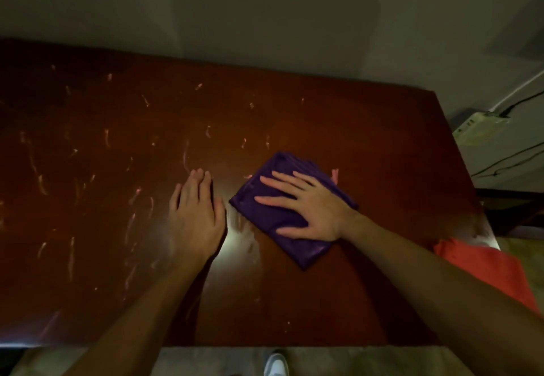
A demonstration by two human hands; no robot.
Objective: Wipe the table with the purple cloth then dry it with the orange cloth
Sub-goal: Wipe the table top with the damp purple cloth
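A folded purple cloth (297,246) lies on the dark red-brown wooden table (117,169), right of centre. My right hand (306,208) presses flat on top of it, fingers spread and pointing left. My left hand (195,216) rests flat on the bare wood just left of the cloth, fingers together, holding nothing. An orange cloth (488,269) lies at the table's right edge, partly hidden behind my right forearm. Pale streaks and smears cover much of the table top, mostly on the left half.
A plain wall runs behind the table's far edge. Off the right side sit a white power strip (479,128) and dark cables. Below the near edge a white shoe (275,365) shows on the floor.
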